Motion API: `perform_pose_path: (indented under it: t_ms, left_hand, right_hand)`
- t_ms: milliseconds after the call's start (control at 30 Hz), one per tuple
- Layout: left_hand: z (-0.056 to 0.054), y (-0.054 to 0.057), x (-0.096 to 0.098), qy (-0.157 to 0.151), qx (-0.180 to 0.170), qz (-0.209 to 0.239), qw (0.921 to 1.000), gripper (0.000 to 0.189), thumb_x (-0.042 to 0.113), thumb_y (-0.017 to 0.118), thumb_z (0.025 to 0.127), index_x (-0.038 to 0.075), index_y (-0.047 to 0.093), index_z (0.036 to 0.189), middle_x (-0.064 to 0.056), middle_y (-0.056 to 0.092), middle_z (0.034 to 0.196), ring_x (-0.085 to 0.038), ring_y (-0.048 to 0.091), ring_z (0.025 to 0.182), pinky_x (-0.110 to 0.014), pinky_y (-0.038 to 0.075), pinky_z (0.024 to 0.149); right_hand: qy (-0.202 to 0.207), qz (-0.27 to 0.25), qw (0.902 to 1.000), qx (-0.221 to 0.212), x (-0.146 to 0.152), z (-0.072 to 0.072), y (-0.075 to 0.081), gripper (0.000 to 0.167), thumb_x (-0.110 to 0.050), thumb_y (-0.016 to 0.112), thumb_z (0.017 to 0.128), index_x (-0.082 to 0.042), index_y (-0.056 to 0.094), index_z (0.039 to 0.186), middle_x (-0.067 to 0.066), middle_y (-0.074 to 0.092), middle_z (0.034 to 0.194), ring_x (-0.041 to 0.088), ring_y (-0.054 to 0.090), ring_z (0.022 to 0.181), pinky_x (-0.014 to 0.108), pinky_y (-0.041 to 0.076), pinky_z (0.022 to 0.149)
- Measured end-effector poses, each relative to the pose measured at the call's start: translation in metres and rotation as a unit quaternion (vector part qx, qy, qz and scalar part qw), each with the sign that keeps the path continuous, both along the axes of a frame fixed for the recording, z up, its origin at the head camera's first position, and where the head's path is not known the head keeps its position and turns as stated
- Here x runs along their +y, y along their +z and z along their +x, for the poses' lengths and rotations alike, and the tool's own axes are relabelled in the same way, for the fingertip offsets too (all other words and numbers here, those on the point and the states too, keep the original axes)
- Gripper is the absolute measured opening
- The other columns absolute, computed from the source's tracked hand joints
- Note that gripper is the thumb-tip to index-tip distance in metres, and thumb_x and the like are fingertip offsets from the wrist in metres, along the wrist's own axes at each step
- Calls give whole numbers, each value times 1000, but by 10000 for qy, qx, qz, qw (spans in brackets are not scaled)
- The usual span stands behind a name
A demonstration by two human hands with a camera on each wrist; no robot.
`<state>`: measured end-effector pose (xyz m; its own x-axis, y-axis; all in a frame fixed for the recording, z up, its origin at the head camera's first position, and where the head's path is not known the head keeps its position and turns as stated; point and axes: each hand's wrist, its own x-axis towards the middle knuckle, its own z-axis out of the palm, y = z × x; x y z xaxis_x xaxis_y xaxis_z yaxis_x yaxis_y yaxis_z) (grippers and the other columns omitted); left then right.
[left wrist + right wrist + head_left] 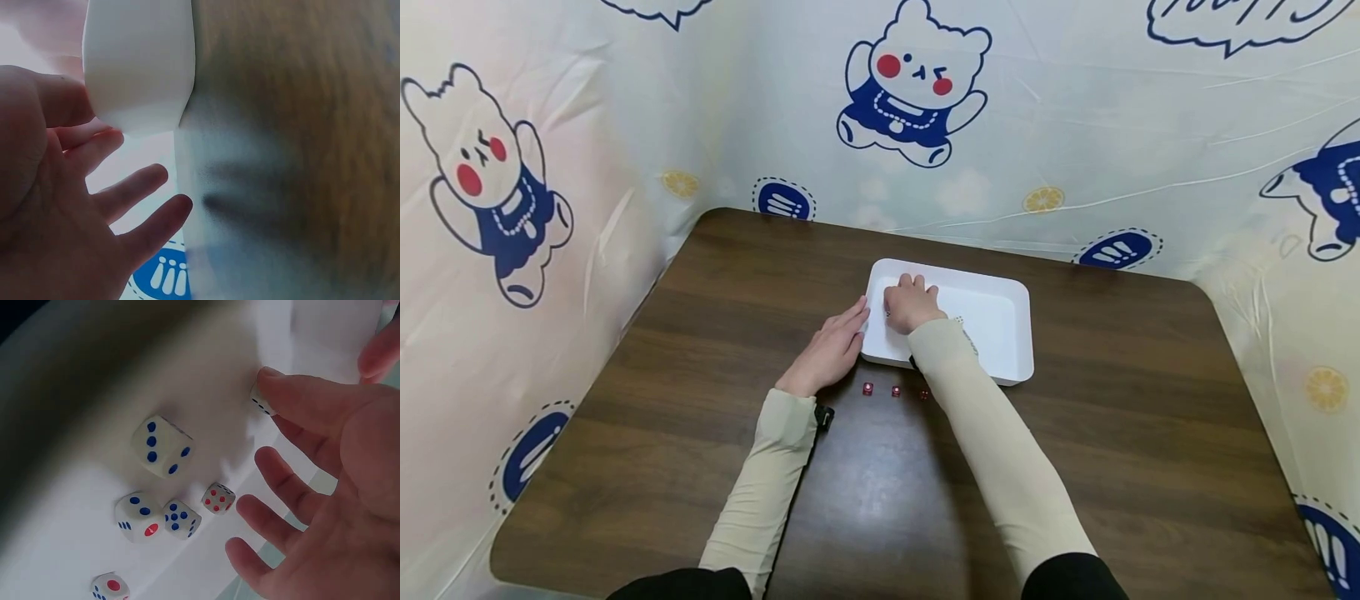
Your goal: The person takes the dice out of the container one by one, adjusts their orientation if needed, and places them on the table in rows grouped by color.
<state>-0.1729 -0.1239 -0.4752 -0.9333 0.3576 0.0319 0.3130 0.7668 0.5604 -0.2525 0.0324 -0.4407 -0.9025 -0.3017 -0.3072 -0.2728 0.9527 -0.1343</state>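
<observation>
A white tray (1000, 321) sits toward the back of the table. Inside it, my right hand (914, 305) pinches a small white die (261, 400) between thumb and index finger, the other fingers spread. Several more white dice lie in the tray below that hand in the right wrist view, among them a larger one with blue pips (164, 447) and a small one with red pips (219, 499). At the tray's left end rests my left hand (831, 346), its fingers extended against the outer wall (140, 69), the thumb near the front corner.
Three small red dice, the left one (868, 388), the middle one (896, 391) and the right one (924, 394), lie in a row before the tray. The brown wooden table (1135, 433) is bordered by a printed cloth (760, 100) at the back and sides.
</observation>
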Motion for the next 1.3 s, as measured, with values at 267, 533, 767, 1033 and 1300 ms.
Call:
perform_pose_path:
  t_ms: [267,533,767,1033,1300]
  left_hand:
    - [0,1,2,12,-95,-36,9999,50,19,40,103,5,32,150,-4,20,162,-35,31,143,-56,31,111]
    - [0,1,2,77,-166,-158,9997,50,20,39,103,8,31,151,-1,19,162,-34,28,145,-58,31,109]
    - [-1,1,4,165,-273,-359,9988,51,24,37,104,12,29,153,2,18,162,-31,11,151,-63,14,114]
    - [0,1,5,181,-214,-404,9988,50,23,37,104,12,31,152,1,19,162,-32,11,150,-66,8,113]
    - [0,1,3,204,-306,-409,9985,50,23,37,104,13,30,152,2,17,162,-32,9,151,-67,8,113]
  right_hand:
    - [18,70,9999,79,1,2,2,12,-21,58,93,-14,66,98,13,49,122,31,37,116,55,30,103]
    - [94,129,9998,92,2,3,2,14,-21,56,93,-13,66,98,14,50,126,32,38,120,56,29,107]
    - [81,116,9998,113,3,3,0,12,-20,58,93,-12,65,97,14,50,125,32,37,121,56,27,107]
    - [107,78,9999,100,6,4,-1,15,-21,57,93,-12,66,100,13,50,124,31,37,120,56,26,107]
    - [97,47,9999,132,9,7,2,13,-19,56,94,-12,66,98,13,50,122,31,39,118,54,29,106]
